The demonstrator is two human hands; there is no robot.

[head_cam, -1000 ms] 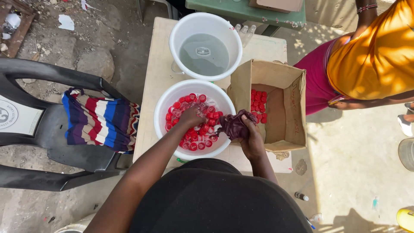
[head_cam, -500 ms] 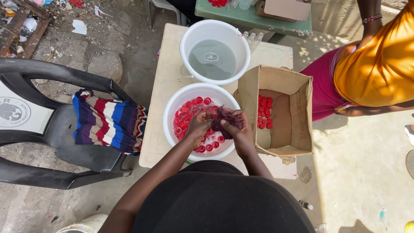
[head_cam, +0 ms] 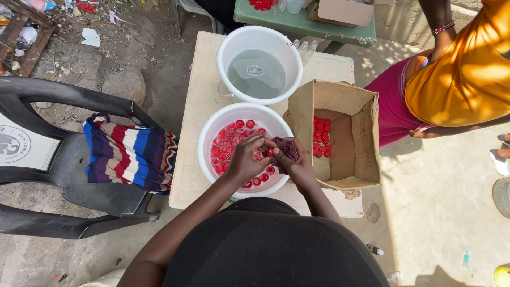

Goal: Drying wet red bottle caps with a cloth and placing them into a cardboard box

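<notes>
Caps (head_cam: 234,139) mostly unwiped in our basin (head_cam: 212,139); left hand (head_cam: 245,159) pinches one, right hand (head_cam: 297,165) grips cloth (head_cam: 286,149); few boxed (head_cam: 340,135).

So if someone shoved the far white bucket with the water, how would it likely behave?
The far bucket looks roughly half full of water, so probably heavy and slow to slide. The water would likely slosh. It stands close to the box and the near basin, so a push could nudge them.
</notes>
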